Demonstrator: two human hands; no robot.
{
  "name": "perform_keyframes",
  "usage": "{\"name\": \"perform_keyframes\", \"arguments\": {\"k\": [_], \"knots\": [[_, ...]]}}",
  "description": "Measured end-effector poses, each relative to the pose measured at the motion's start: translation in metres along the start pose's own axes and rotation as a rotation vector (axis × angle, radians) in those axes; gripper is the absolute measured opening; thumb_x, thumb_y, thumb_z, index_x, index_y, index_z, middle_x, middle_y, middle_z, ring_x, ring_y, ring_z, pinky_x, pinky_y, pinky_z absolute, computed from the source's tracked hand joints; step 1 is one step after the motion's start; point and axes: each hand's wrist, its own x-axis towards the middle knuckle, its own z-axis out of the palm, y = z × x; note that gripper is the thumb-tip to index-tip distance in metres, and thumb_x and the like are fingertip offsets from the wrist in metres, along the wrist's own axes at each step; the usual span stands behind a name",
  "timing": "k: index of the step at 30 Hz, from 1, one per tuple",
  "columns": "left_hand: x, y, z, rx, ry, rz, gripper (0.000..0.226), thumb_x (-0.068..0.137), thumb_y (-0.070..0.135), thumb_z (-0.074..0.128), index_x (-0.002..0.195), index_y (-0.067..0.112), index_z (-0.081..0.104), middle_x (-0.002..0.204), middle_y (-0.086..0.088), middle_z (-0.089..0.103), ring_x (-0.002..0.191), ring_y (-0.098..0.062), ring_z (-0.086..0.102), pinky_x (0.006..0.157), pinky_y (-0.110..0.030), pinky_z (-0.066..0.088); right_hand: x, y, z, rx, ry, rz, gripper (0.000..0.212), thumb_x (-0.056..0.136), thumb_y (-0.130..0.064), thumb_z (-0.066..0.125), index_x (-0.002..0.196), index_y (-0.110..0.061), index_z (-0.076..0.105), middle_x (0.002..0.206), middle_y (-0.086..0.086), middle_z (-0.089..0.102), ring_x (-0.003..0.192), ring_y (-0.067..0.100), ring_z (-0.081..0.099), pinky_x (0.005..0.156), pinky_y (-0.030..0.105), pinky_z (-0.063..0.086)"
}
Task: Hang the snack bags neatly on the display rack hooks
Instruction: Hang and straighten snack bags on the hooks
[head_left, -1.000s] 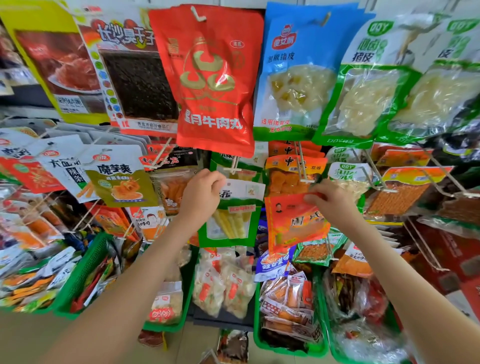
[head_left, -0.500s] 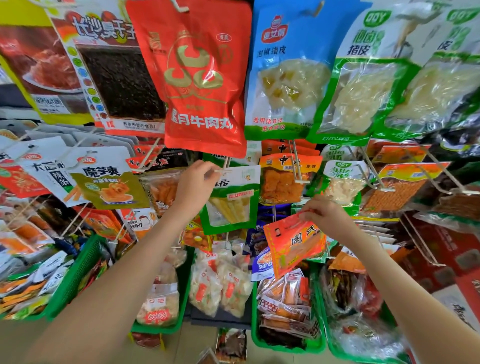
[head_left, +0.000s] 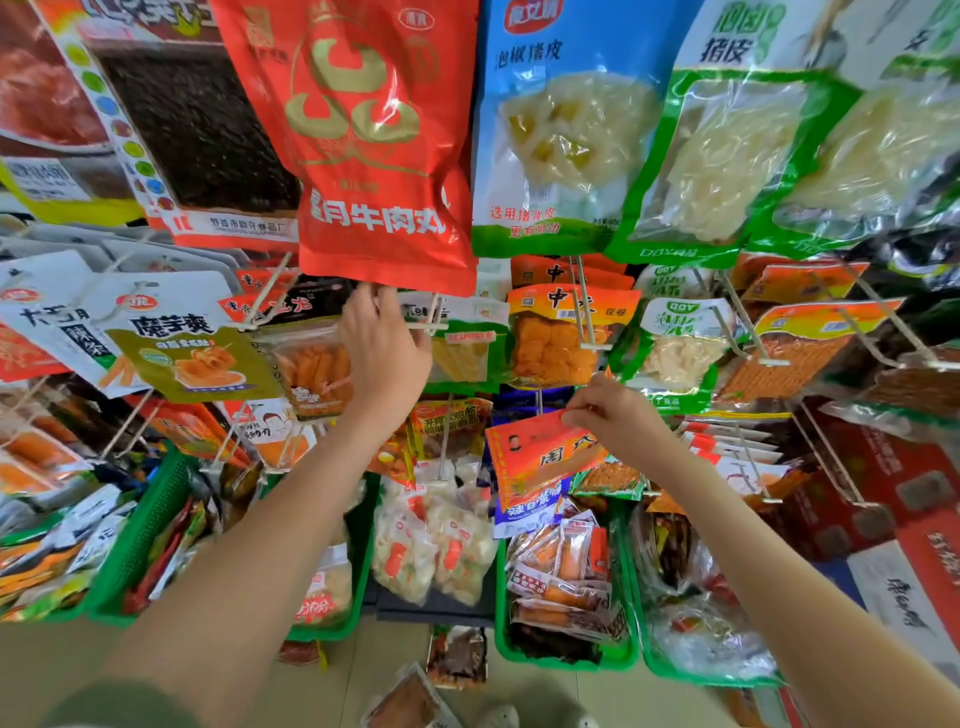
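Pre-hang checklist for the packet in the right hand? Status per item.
1. Grip: right hand pinches the orange-red packet at its top edge. Ok.
2. Packet attitude: tilted, lower corner dropping to the left. Not ok.
3. Hang hole lined up with a hook: the hole is not visible. Cannot tell.
4. Left hand at the tip of the hook: ok. Whether it actually grips the hook: cannot tell.
5. Room on that hook: a green packet already hangs on it, and the free length is unclear. Cannot tell.
6. Headroom: the bottom edge of the large red bag hangs just over the left hand. Not ok, tight.
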Motion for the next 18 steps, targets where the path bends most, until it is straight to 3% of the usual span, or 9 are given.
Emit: {"name": "perform_keyframes", "arguments": {"k": [2, 4, 7, 10, 14, 18], "knots": [[-0.026, -0.001, 0.008, -0.081, 0.075, -0.001, 0.054, 0.080, 0.010, 0.064, 0.126, -0.004, 0.039, 0.125, -0.023, 0.044, 0.116, -0.038, 0.042, 0.098, -0.045, 0.035, -0.004, 0.003, 0.005, -0.003, -0.021, 0.021, 0.008, 0.087, -0.015, 0.062, 0.083, -0.011, 0.068, 0.078, -0.008, 0.050, 0.067, 0.000, 0.049, 0.062, 0.005, 0.036], [-0.058, -0.003, 0.014, -0.177, 0.045, 0.050, 0.048, 0.082, 0.007, 0.063, 0.122, -0.006, 0.040, 0.117, -0.023, 0.047, 0.108, -0.036, 0.048, 0.092, -0.042, 0.041, -0.010, 0.003, 0.010, -0.002, -0.039, 0.022, 0.009, 0.086, -0.016, 0.063, 0.084, -0.010, 0.068, 0.079, -0.004, 0.051, 0.067, 0.004, 0.050, 0.062, 0.008, 0.037], [-0.104, -0.001, 0.008, -0.298, -0.243, 0.147, 0.035, 0.094, 0.022, 0.050, 0.122, 0.001, 0.048, 0.112, -0.013, 0.058, 0.103, -0.026, 0.055, 0.087, -0.036, 0.046, -0.023, -0.002, 0.017, -0.032, -0.085, -0.024, 0.009, 0.088, -0.018, 0.061, 0.086, -0.012, 0.067, 0.079, -0.004, 0.051, 0.067, 0.004, 0.049, 0.059, 0.012, 0.036], [-0.129, 0.007, -0.005, -0.351, -0.497, 0.126, 0.033, 0.095, 0.035, 0.048, 0.119, 0.013, 0.056, 0.106, 0.000, 0.064, 0.096, -0.011, 0.056, 0.077, -0.023, 0.042, -0.034, -0.008, 0.027, -0.050, -0.117, -0.090, 0.009, 0.088, -0.018, 0.061, 0.085, -0.011, 0.066, 0.078, -0.007, 0.048, 0.069, 0.011, 0.048, 0.060, 0.018, 0.032], [-0.154, 0.013, -0.020, -0.169, -0.516, 0.164, 0.023, 0.091, 0.032, 0.056, 0.104, 0.016, 0.066, 0.100, -0.002, 0.064, 0.093, -0.020, 0.059, 0.074, -0.034, 0.044, -0.056, -0.022, 0.045, -0.040, -0.127, -0.173, 0.012, 0.087, -0.016, 0.062, 0.088, -0.006, 0.067, 0.083, 0.002, 0.051, 0.075, 0.014, 0.049, 0.065, 0.017, 0.028], [-0.190, 0.007, -0.041, -0.110, -0.554, 0.118, 0.025, 0.091, 0.034, 0.056, 0.104, 0.016, 0.067, 0.098, -0.007, 0.062, 0.091, -0.027, 0.058, 0.069, -0.033, 0.041, -0.083, -0.041, 0.064, -0.002, -0.131, -0.226, 0.013, 0.087, -0.014, 0.061, 0.090, -0.004, 0.068, 0.084, 0.006, 0.053, 0.075, 0.015, 0.049, 0.065, 0.020, 0.030]]}}
